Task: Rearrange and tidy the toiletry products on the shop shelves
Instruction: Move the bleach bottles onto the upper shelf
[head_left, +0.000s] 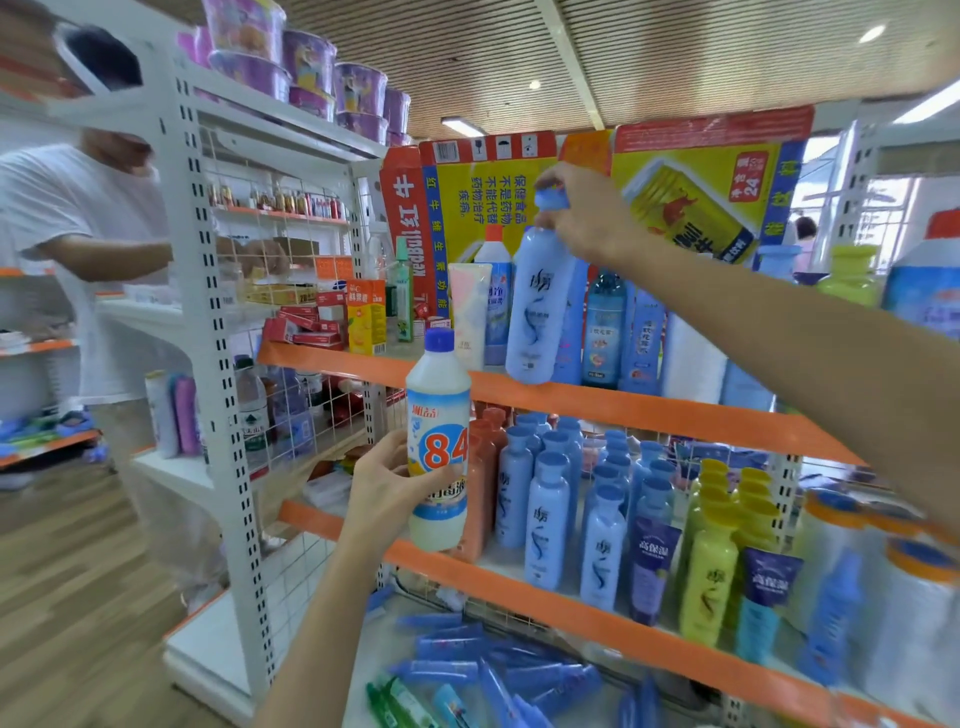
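Note:
My left hand grips a white "84" disinfectant bottle with a blue cap, held upright in front of the shelves. My right hand holds a light blue shampoo bottle by its neck and cap, tilted, its base at the front edge of the upper shelf. Behind it on that shelf stand a white tube and several blue bottles. The middle shelf carries rows of the same blue shampoo bottles, yellow-green bottles and purple tubes.
Blue and green toothbrush packs lie on the bottom shelf. Flattened red-and-yellow cartons stand behind the top row. A person in a white shirt works at the neighbouring rack on the left. Wooden floor lies lower left.

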